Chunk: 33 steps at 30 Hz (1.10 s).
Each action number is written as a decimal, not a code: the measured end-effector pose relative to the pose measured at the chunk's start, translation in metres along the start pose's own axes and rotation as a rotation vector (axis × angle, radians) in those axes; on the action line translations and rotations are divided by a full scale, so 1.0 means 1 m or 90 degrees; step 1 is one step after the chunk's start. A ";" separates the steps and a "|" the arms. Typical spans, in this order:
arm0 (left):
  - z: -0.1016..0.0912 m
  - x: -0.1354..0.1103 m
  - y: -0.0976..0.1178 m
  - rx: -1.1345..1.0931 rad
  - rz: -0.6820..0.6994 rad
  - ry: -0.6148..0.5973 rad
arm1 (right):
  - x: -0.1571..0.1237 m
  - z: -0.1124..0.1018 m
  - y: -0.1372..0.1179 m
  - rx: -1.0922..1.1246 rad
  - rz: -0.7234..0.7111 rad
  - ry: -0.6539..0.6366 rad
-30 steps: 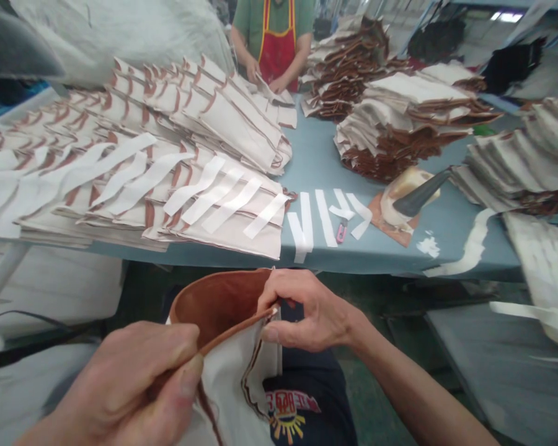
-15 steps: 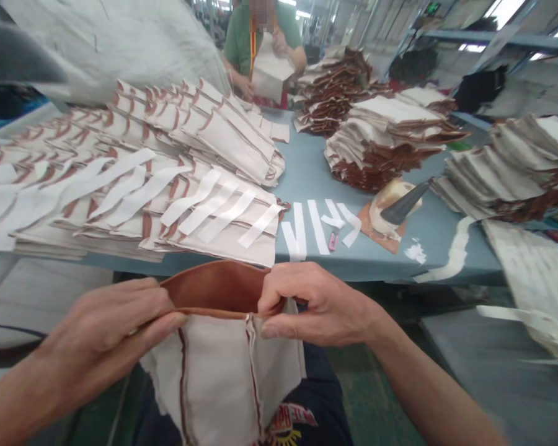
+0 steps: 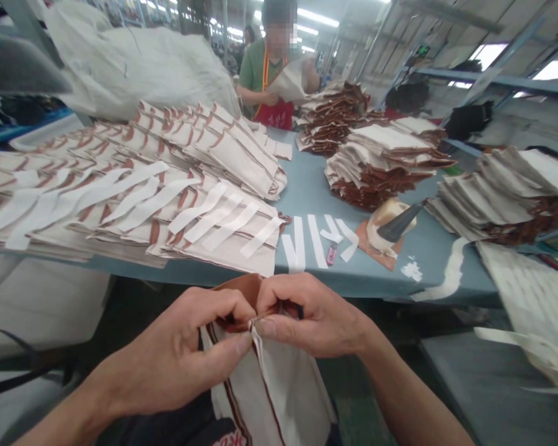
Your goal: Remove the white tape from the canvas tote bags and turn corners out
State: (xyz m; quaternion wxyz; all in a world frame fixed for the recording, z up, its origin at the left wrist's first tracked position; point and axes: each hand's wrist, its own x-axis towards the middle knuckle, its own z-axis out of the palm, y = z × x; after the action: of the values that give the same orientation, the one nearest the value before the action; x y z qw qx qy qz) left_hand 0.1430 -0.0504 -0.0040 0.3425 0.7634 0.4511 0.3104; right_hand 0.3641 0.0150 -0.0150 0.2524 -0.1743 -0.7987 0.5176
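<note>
A sewn piece [image 3: 291, 384], off-white outside with brown edging and a brown inner face, hangs open-topped over my lap. My left hand [image 3: 199, 347] pinches its upper edge between thumb and forefinger, close to a seam. Right beside it my right hand [image 3: 307, 316] grips the same edge, thumb outside and curled fingers inside. The two thumbs almost meet at the seam. Both hands cover much of the opening, and the piece's lower end runs out of view.
On the blue-grey table [image 3: 302, 179] lie overlapping sewn pieces [image 3: 204, 136], white strips [image 3: 317, 241], a pink-handled cutter [image 3: 332, 254] and a glue-smeared pot [image 3: 381, 232] with a dark cone. Brown-and-white stacks [image 3: 381, 155] stand behind. Across the table, a person [image 3: 274, 80] holds a white piece.
My left hand has moved right along the edge to the seam, beside my right hand. The opening has narrowed. The view has tilted up slightly, and the person opposite has shifted their piece.
</note>
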 end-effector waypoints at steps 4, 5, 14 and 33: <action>0.007 0.000 -0.006 -0.116 -0.084 -0.068 | -0.003 0.004 0.011 0.030 0.046 -0.006; 0.008 -0.001 -0.008 -0.142 -0.103 -0.078 | -0.004 0.005 0.014 0.040 0.047 -0.009; 0.010 -0.006 -0.022 -0.274 -0.209 -0.101 | -0.006 0.014 0.007 -0.103 -0.008 0.061; 0.009 -0.013 -0.028 -0.074 -0.148 -0.061 | -0.004 0.027 0.019 -0.057 0.086 0.055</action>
State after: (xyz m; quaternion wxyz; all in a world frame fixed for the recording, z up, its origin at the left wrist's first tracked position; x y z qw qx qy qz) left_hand 0.1312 -0.0539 -0.0336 0.4410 0.6989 0.5010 0.2570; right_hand 0.3524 0.0007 -0.0427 0.2433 -0.2611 -0.7959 0.4891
